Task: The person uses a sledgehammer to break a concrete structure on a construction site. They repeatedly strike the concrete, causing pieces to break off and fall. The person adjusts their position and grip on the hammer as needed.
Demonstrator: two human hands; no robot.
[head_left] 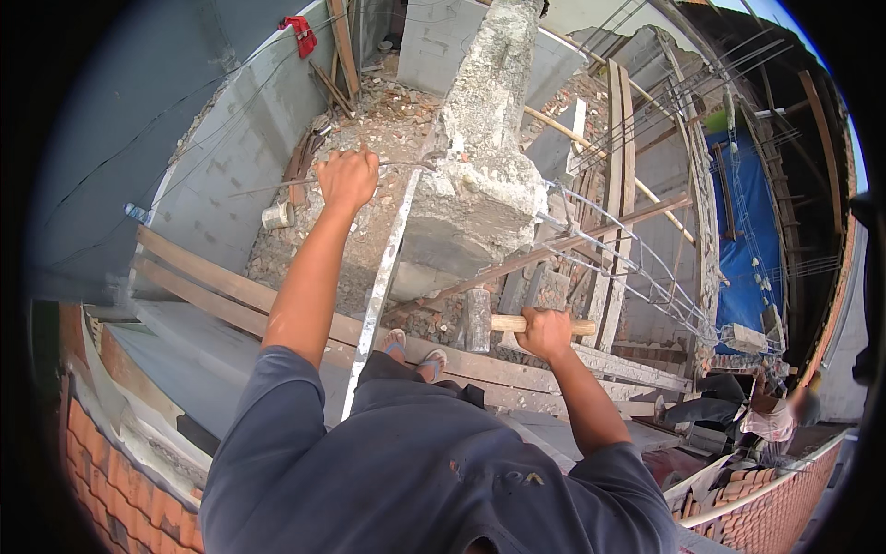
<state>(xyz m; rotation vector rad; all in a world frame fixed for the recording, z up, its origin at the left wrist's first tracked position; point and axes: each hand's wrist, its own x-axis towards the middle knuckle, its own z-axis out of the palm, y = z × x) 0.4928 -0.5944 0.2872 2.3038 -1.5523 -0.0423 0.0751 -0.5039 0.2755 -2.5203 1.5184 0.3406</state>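
Observation:
My left hand [348, 179] is closed around a thin metal rod [270, 187], whose right end reaches a hooked piece of metal at the broken concrete column [477, 201]. In my right hand [547, 334] is the wooden handle of a sledgehammer; its steel head [477, 320] hangs just below the column's broken lower edge. A long pale, paint-spattered straight bar [381, 284] slants from beside the column down to my body. Bent steel reinforcing bars [623, 256] stick out from the column's right side.
I stand in sandals on wooden planks [332, 336] high above rubble. A bucket [278, 215] lies below left. A plastic bottle [136, 212] and red cloth [302, 36] rest on the block wall. Another person [768, 419] is at lower right. Wooden beams [612, 208] and a blue tarp [744, 221] are right.

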